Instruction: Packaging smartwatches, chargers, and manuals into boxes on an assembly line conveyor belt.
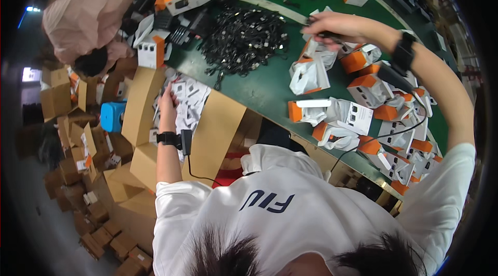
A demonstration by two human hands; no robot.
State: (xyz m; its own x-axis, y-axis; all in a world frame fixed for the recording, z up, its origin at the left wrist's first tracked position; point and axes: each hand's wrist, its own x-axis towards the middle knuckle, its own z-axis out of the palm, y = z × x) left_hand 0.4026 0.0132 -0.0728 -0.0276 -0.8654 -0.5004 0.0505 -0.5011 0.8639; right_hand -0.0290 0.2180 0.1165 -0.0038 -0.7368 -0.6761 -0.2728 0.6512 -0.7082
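My left hand [167, 101] reaches over an open cardboard box [220, 128]. Its fingers are stretched out, and nothing shows in them. White printed leaflets [191, 101] fill the box beneath it. Out over the green table, my right hand [334, 28] is closed around a dark, thin item that looks like a black cable [327, 34]; the fingers cover part of it. Just under that hand stand open white-and-orange product boxes [309, 78] with white plastic bags sticking out. A big heap of black cables [241, 40] lies on the table between my hands.
More opened product boxes [397, 138] crowd the table's right side. A co-worker in a pink top [93, 11] leans in at the far left. Near that person are a blue stool [112, 116] and stacked cardboard cartons [101, 237]. Wires run from my wrist bands.
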